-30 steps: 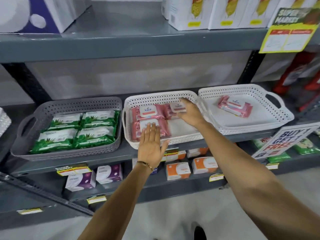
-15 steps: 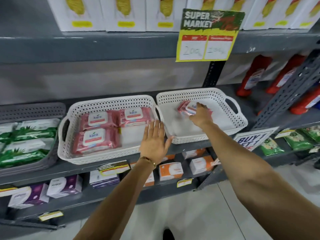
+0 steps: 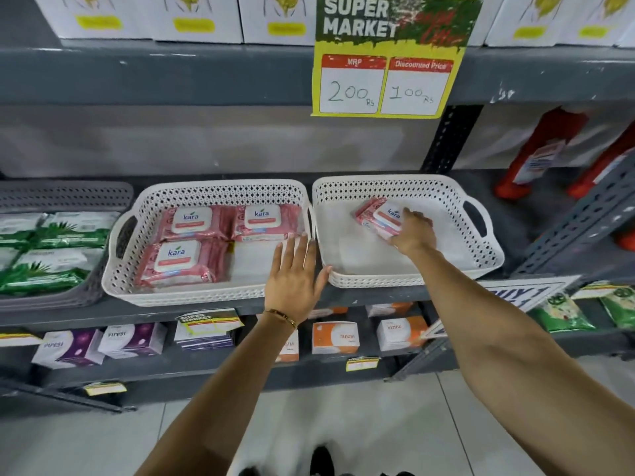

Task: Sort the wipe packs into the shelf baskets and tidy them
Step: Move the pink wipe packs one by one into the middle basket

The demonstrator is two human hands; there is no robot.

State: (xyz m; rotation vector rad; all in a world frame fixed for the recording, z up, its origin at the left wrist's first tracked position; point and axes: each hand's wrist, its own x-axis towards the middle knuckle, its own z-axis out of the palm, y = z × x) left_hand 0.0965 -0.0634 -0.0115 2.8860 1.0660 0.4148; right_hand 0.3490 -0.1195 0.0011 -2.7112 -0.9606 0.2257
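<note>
Three pink wipe packs (image 3: pixel 192 247) flat in left white basket (image 3: pixel 120 280); tilted pink stack (image 3: pixel 379 218) in right white basket (image 3: pixel 491 259).

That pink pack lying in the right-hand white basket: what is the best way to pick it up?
Grip the pink pack across its short width, thumb on one long edge and fingers on the other, coming down from above and the front. It lies roughly flat and askew on the floor of the right basket, whose walls block low approaches. The right hand already rests on it.

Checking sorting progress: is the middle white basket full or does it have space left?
Not full. The middle white basket holds three pink wipe packs; its front-right quarter shows bare floor by the left hand.
</note>
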